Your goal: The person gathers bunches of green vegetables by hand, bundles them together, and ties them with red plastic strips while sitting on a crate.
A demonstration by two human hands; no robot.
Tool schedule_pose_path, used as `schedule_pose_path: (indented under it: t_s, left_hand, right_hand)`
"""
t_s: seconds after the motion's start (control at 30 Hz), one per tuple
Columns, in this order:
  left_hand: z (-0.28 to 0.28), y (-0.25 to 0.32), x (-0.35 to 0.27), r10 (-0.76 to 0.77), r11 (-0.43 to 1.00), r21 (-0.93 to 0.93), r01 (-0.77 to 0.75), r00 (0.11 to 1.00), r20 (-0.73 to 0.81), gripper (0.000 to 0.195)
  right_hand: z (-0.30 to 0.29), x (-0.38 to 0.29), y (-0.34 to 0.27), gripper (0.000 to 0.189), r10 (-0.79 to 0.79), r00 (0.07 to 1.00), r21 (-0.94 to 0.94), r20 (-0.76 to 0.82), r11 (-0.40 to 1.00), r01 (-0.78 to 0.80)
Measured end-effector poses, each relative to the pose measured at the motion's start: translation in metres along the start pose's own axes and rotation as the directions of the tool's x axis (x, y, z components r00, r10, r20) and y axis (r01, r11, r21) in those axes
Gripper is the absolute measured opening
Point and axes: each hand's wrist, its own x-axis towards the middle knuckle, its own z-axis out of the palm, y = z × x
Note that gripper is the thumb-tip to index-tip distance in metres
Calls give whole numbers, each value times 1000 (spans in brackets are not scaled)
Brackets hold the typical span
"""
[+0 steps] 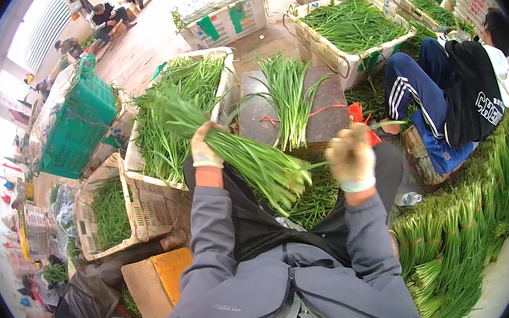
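Observation:
My left hand (207,145), in a pale work glove, is closed around a bunch of green garlic chives (254,159) held slantwise above my lap, stem ends toward the right. My right hand (352,159), gloved too and blurred, is raised to the right of those stem ends; a thin green stalk shows at its fingers, but its grip is unclear. Ahead of me, another bunch of chives (290,100) lies on a dark low board (250,108), over a red tie (328,111). A bundle of red ties (360,116) is just beyond my right hand.
White plastic crates of chives stand at the left (233,72) and ahead (351,58). A person (468,87) sits close at the right. Tied chive bundles (454,233) line the right side, near a plastic bottle (409,199). A green crate (81,119) is farther left.

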Motion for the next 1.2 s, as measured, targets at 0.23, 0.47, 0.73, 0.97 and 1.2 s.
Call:
schedule_pose_path:
  t_s: [0.23,0.47,0.73,0.97,1.2]
  left_hand:
    - [-17,45,23,203,959,-174,-225,970,-132,12]
    - [-10,57,6,365,923,-115,-366,930,-36,20]
    - [24,46,-23,401,906,-130,-402,915,-36,18]
    - [4,78,-29,464,879,-108,-465,885,-32,14]
    - [19,66,-35,484,864,-122,-489,872,-69,26]
  right_hand:
    - [36,-31,-64,28,-61,874,293,481,952,-95]
    - [68,-25,-28,28,413,859,-879,-302,229,-419]
    - [12,5,77,24,47,999,-917,-16,-398,4]
    - [-56,-12,23,24,307,872,-717,-382,-693,-71]
    - [20,2,66,27,7,992,-906,126,-405,118]
